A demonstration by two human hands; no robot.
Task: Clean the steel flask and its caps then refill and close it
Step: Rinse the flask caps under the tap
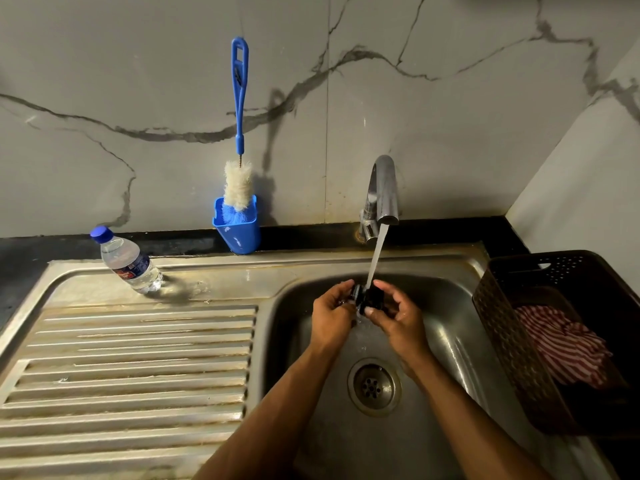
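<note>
Setting: steel sink below marble wall, tap running.
Cap: black cap over basin, under stream.
Left hand: fingers curled, pinching cap.
Right hand: fingers curled, pinching cap.
Drainboard: water bottle.

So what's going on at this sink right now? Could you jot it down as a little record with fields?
activity: rinsing a small black cap under the running water
left hand: grips the cap's left side
right hand: grips its right side
tap: on
sink basin: wet
bottle brush: standing in a blue holder
plastic water bottle: capped, on the drainboard
basket: holds a red striped cloth
steel flask: not in view
</note>
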